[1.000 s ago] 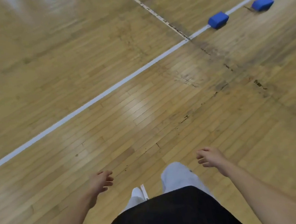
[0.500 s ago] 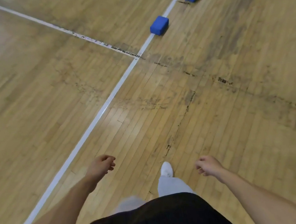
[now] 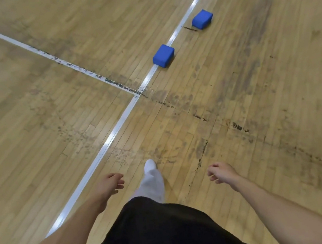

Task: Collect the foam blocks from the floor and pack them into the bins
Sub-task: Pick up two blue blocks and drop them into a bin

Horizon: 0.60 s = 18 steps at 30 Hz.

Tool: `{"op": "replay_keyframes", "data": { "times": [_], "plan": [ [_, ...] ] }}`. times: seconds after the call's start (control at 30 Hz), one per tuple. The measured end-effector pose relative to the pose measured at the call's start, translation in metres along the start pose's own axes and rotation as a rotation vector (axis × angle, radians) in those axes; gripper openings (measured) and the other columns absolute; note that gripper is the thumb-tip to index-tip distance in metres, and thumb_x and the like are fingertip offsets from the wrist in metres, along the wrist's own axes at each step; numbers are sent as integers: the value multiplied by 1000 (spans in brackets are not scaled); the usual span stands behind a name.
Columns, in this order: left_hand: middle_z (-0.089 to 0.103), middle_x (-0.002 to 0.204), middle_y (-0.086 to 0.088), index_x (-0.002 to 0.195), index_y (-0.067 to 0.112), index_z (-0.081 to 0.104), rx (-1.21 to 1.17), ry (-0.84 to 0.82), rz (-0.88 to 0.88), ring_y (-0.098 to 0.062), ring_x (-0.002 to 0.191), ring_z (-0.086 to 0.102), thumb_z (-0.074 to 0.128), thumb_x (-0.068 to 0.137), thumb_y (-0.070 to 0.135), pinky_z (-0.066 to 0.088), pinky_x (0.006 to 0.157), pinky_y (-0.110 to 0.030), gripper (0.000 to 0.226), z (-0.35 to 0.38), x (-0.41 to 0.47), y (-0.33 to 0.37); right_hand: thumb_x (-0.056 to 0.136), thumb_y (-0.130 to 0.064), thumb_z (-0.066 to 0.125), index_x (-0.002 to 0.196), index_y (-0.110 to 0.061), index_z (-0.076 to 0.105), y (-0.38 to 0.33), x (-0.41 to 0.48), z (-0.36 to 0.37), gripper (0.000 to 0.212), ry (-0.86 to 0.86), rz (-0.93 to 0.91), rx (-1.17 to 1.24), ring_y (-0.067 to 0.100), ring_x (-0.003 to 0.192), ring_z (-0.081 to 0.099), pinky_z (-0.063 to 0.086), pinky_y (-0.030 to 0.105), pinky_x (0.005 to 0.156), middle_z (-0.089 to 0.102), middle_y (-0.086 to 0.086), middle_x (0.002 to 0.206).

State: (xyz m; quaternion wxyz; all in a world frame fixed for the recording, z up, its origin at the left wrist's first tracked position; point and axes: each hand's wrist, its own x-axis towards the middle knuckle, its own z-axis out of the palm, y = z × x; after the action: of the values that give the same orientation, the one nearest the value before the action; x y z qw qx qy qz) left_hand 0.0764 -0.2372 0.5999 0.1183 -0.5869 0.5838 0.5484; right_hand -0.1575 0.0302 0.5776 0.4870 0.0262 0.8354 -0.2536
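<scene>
Both blocks sit nearer than before: near block [image 3: 163, 55] on the line [image 3: 114, 131], far block [image 3: 202, 19] just right of it. Left hand [image 3: 109, 185] and right hand [image 3: 222, 172] hang loosely curled, holding nothing.

Blue foam blocks [image 3: 163, 55], tan white-lined floor [image 3: 35, 138]

One wide head-worn camera looks forward and steeply down at the wooden floor [image 3: 54, 125] from well above, blue blocks [image 3: 163, 56] ahead.
</scene>
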Motion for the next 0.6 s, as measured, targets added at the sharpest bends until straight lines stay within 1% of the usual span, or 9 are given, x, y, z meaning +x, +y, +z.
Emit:
{"op": "replay_keyframes", "data": {
  "times": [0.07, 0.13, 0.2, 0.3, 0.37, 0.43, 0.53, 0.6],
  "plan": [
    [66, 99, -11, 111, 8, 62, 8, -27, -36, -25, 92, 64, 48, 98, 23, 50, 84, -36, 24, -13, 34, 43, 95, -20, 51, 89, -12, 64, -43, 19, -18, 16, -9, 27, 0, 17, 76, 61, 49, 29, 69, 66, 6, 90],
    [66, 97, -13, 108, 7, 63, 16, -46, -7, -27, 91, 64, 49, 97, 23, 50, 84, -38, 24, -21, 66, 98, 95, -20, 52, 90, -12, 65, -88, 39, -41, 16, 21, 5, 35, 16, 73, 61, 48, 30, 69, 66, 6, 87],
    [66, 97, -15, 106, 5, 63, 9, -50, 50, -28, 90, 64, 50, 97, 21, 51, 81, -39, 23, -29, 101, 161, 95, -19, 52, 91, -15, 65, -139, 62, -71, 14, 76, -30, 107, 17, 74, 62, 49, 30, 68, 67, 7, 88],
    [66, 96, -16, 104, 6, 64, 17, -92, 105, -29, 87, 65, 51, 96, 21, 50, 72, -36, 21, -32, 141, 251, 96, -17, 50, 88, -19, 61, -202, 93, -109, 14, 120, -39, 148, 20, 81, 65, 51, 30, 70, 67, 7, 92],
    [66, 92, -15, 102, 6, 65, 17, -114, 136, -27, 81, 64, 52, 96, 20, 49, 70, -35, 20, -29, 172, 304, 97, -17, 50, 91, -19, 60, -233, 123, -129, 12, 133, -31, 196, 21, 83, 65, 51, 31, 72, 66, 7, 92],
    [66, 89, -14, 101, 5, 65, 29, -129, 128, -26, 77, 64, 52, 96, 18, 49, 69, -34, 20, -22, 204, 351, 97, -16, 51, 96, -16, 61, -258, 156, -147, 10, 128, 11, 236, 21, 80, 64, 51, 30, 71, 66, 7, 91],
    [66, 90, -15, 99, 5, 65, 73, -124, 122, -25, 77, 64, 52, 95, 18, 49, 70, -34, 19, -6, 252, 420, 95, -15, 53, 100, -9, 62, -290, 216, -178, 12, 119, 67, 278, 21, 78, 63, 50, 29, 67, 65, 8, 89],
    [67, 91, -15, 98, 6, 66, 102, -97, 126, -25, 79, 65, 51, 96, 18, 51, 72, -35, 18, 5, 285, 470, 94, -17, 55, 100, -8, 63, -315, 258, -205, 14, 113, 85, 329, 22, 79, 64, 51, 32, 70, 64, 8, 89]
  ]
}}
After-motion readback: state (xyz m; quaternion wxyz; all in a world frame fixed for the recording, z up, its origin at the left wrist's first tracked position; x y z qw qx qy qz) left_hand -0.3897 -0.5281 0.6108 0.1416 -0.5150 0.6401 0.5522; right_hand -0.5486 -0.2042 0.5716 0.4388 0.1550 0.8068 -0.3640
